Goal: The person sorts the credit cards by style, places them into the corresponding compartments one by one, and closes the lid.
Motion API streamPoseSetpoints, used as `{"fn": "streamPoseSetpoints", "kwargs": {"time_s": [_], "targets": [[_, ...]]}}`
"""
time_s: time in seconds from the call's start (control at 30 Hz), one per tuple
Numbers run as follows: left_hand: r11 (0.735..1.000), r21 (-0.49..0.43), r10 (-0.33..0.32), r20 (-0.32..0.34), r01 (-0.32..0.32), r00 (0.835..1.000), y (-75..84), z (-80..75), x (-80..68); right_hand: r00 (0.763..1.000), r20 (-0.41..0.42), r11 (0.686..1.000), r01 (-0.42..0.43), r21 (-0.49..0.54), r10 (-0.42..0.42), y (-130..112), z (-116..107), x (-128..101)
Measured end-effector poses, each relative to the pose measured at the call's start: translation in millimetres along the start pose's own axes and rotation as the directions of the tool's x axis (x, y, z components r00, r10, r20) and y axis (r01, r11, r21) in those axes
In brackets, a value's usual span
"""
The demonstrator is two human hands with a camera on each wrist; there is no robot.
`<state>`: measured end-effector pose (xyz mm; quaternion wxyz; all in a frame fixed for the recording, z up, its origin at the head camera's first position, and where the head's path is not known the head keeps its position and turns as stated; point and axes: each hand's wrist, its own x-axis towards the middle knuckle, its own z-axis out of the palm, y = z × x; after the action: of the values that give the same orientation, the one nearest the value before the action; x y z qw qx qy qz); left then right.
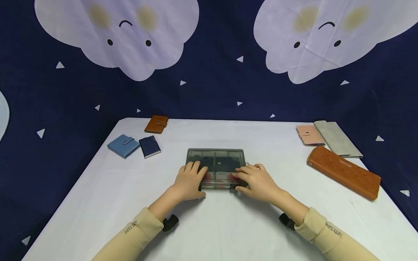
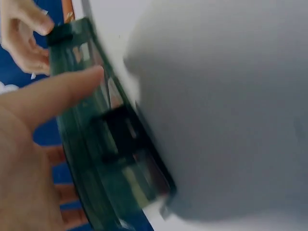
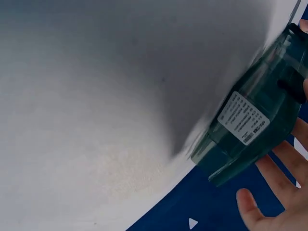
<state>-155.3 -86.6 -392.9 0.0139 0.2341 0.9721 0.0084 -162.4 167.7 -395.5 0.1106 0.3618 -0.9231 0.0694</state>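
A translucent dark grey-green plastic storage box [image 1: 217, 163] with an inner grid of compartments lies on the white table, its lid down. Reddish patches show through near its front. My left hand [image 1: 190, 183] rests its fingers on the lid's left front part. Its thumb [image 2: 79, 84] stretches straight across the box's front side, above a black latch [image 2: 120, 134]. At the opposite end, my right hand [image 1: 256, 181] has its fingers on the lid's edge and its thumb at the other black latch [image 2: 60, 34]. A white printed label [image 3: 243, 118] is on the box's side.
Back left lie a brown wallet [image 1: 156, 124], a blue wallet [image 1: 123, 145] and a small navy notebook [image 1: 150, 146]. Along the right edge are a pink wallet [image 1: 310, 135], a grey wallet [image 1: 337, 137] and a long brown quilted purse [image 1: 343, 172]. A dark blue cloud-patterned cloth hangs behind.
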Motion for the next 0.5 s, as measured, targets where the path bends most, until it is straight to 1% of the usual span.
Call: {"fn": "streamPoseSetpoints", "kwargs": {"time_s": [0.13, 0.27, 0.4, 0.5], "targets": [[0.992, 0.110, -0.056, -0.013, 0.057, 0.998, 11.1, 0.8, 6.2, 1.000, 0.003, 1.000, -0.019, -0.005, 0.019, -1, 0, -1], [0.976, 0.183, -0.118, -0.005, 0.117, 0.993, 20.0, 1.4, 11.5, 1.000, -0.012, 1.000, -0.017, -0.020, 0.017, -3, 0, -1], [0.963, 0.219, -0.169, 0.031, 0.158, 0.985, 26.0, 0.3, 16.1, 1.000, -0.021, 0.999, -0.020, -0.036, 0.019, -4, 1, -1], [0.961, 0.216, -0.191, 0.053, 0.175, 0.980, 28.0, -0.2, 18.4, 0.999, -0.023, 0.999, -0.028, -0.039, 0.027, -4, 2, -2]]}}
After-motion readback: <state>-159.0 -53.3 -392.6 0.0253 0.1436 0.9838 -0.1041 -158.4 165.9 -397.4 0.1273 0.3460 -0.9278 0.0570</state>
